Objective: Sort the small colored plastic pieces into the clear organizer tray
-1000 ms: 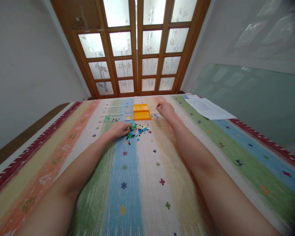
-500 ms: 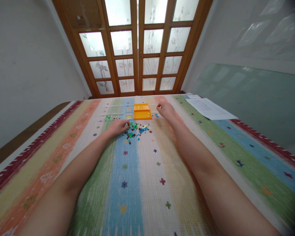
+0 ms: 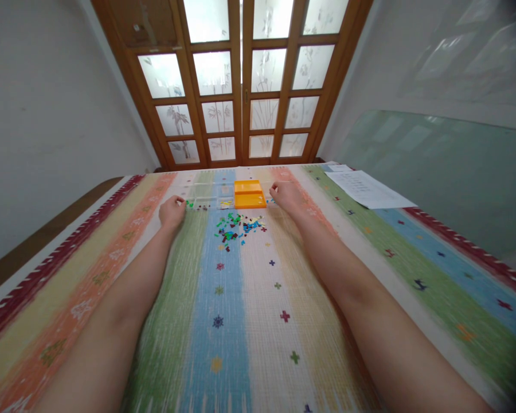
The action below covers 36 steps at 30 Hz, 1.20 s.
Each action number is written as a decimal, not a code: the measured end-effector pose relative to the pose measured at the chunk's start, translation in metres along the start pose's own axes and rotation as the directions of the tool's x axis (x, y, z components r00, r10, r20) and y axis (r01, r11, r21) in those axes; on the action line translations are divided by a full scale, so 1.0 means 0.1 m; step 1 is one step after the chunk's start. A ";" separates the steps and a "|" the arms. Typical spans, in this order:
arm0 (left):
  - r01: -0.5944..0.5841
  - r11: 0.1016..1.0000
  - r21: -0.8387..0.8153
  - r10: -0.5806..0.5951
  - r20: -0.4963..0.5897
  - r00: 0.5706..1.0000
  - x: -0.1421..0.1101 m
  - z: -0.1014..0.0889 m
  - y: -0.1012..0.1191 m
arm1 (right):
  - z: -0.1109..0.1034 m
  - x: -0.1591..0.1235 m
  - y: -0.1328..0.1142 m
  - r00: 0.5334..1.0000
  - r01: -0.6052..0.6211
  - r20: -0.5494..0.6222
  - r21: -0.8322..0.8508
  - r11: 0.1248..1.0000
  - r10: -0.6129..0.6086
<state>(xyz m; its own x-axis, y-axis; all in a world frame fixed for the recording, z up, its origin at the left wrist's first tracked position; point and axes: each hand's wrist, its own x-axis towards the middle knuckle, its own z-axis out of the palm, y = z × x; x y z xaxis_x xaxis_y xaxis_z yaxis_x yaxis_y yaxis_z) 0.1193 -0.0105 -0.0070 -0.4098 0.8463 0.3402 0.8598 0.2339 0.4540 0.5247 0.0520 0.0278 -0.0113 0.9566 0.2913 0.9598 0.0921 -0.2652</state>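
Small green, blue, dark red and pale yellow pieces lie in a loose pile [image 3: 230, 229] mid-table. Behind the pile sits an open orange box [image 3: 249, 195]. My left hand [image 3: 172, 211] is left of the pile, fingertips pinched beside small green pieces [image 3: 190, 204]; what they hold, if anything, is too small to make out. To the right of the box, my right hand [image 3: 286, 196] is closed in a pinch over small blue pieces [image 3: 270, 201], its contents hidden. Between left hand and box are dark red pieces [image 3: 203, 207] and yellow pieces [image 3: 226, 203] in clear trays.
A striped, patterned cloth [image 3: 266, 344] covers the table. Printed paper sheets [image 3: 370, 190] lie at the right rear. Wooden doors with frosted panes [image 3: 241, 86] stand beyond the table's far edge, and a glass panel [image 3: 447, 166] leans at the right wall.
My left hand has moved left and slightly away from me, from the pile's edge to the green pieces. My right hand has shifted slightly left toward the blue pieces.
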 end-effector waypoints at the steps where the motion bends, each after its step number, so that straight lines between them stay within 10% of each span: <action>1: 0.023 1.000 -0.001 -0.023 -0.003 1.000 0.00 0.00 -0.02 | 0.02 -0.02 -0.02 1.000 0.004 -0.001 -0.001 1.000 -0.004; 9: -0.312 0.949 -0.050 0.316 0.169 0.934 -0.03 0.06 0.15 | 0.18 -0.13 -0.04 0.999 0.042 -0.003 -0.025 0.999 -0.043; 20: -0.714 0.659 -0.235 0.686 0.578 0.443 -0.34 -0.07 0.73 | 0.16 -0.18 -0.02 1.000 0.027 -0.003 -0.036 0.999 -0.027; 36: -0.715 0.632 -0.298 0.678 0.658 0.326 -0.35 -0.14 0.76 | 0.15 -0.21 -0.03 0.999 0.032 0.016 -0.040 0.999 -0.032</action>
<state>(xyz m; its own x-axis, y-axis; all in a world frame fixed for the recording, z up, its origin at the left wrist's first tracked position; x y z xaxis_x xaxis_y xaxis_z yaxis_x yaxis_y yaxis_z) 0.1952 -0.0292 0.0272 0.6504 0.7496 -0.1233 0.7461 -0.5999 0.2889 0.5183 0.0354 0.0089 -0.0461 0.9574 0.2850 0.9693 0.1119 -0.2191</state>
